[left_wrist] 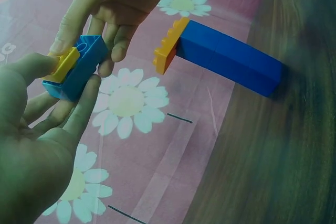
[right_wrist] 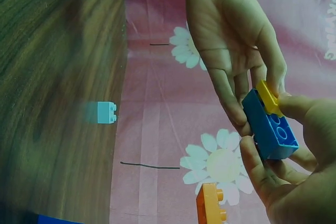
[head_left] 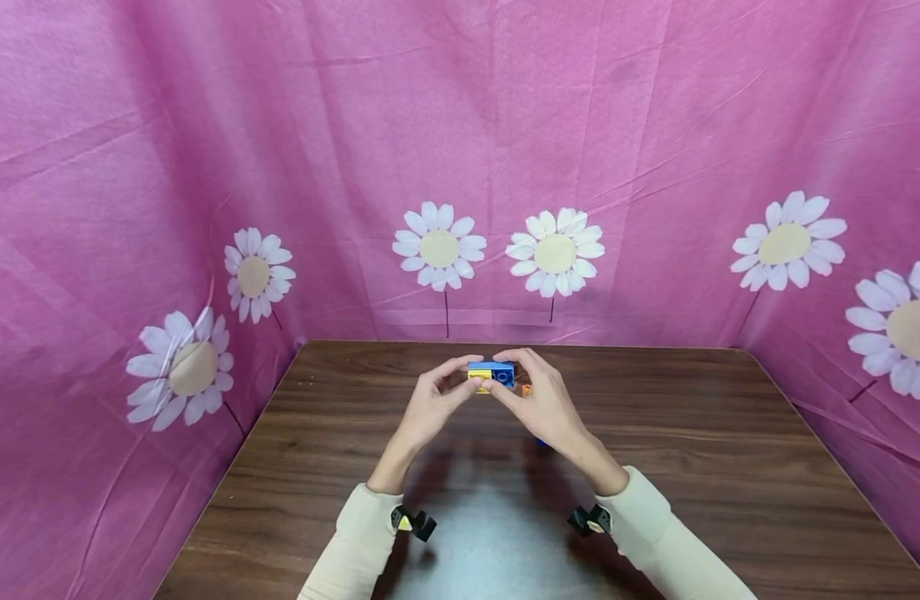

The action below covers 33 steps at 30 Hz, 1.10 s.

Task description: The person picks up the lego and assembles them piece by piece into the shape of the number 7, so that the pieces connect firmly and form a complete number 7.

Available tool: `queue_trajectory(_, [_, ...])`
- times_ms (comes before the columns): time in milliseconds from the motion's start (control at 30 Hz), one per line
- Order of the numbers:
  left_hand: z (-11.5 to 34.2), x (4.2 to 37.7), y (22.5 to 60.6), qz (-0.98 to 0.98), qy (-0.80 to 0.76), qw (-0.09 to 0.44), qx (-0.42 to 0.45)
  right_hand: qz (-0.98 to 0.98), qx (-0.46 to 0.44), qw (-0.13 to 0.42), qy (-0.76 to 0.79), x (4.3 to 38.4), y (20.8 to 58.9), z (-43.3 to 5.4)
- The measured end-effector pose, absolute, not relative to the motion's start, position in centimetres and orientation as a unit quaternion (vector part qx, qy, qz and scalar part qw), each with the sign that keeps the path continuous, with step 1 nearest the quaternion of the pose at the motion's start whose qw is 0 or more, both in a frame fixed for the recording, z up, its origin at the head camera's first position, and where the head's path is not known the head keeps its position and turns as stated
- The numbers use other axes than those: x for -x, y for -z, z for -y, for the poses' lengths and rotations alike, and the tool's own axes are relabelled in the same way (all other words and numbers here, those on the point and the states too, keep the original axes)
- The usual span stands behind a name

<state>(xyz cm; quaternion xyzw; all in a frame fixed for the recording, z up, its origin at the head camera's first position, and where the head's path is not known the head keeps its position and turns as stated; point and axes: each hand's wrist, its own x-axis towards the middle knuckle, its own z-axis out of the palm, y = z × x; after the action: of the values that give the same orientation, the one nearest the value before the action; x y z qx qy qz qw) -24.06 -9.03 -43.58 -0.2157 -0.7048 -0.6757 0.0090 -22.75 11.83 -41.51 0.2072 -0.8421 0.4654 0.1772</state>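
Both hands are together over the table, holding a blue toy building brick [head_left: 504,377] between them. Its hollow side with round tubes faces the person. A smaller yellow brick [right_wrist: 268,98] sits against the left half of that hollow side. My left hand [head_left: 427,407] grips the left end, its thumb on the yellow brick and its fingers behind the blue one. From the other side my right hand [head_left: 544,403] grips the right end, its thumb also pressing on the yellow brick.
Beyond the right hand a tower of blue bricks [left_wrist: 226,56] stands on the wooden table [head_left: 280,500], topped by an orange brick [left_wrist: 170,45]. A light blue brick [right_wrist: 106,113] also stands on the table. Pink cloth with daisies [head_left: 497,125] hangs around the table.
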Motion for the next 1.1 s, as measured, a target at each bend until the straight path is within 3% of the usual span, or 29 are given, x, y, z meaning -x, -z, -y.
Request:
queue_trajectory(500, [9.0, 24.0, 43.2, 0.739, 0.639, -0.002, 0.215, 0.843, -0.202, 0.173, -0.467, 22.9, 41.9, -12.4])
queue_trajectory(1100, [8.1, 23.7, 42.4, 0.741, 0.631, 0.034, 0.227, 0.834, -0.201, 0.206, -0.471, 22.8, 41.9, -12.5])
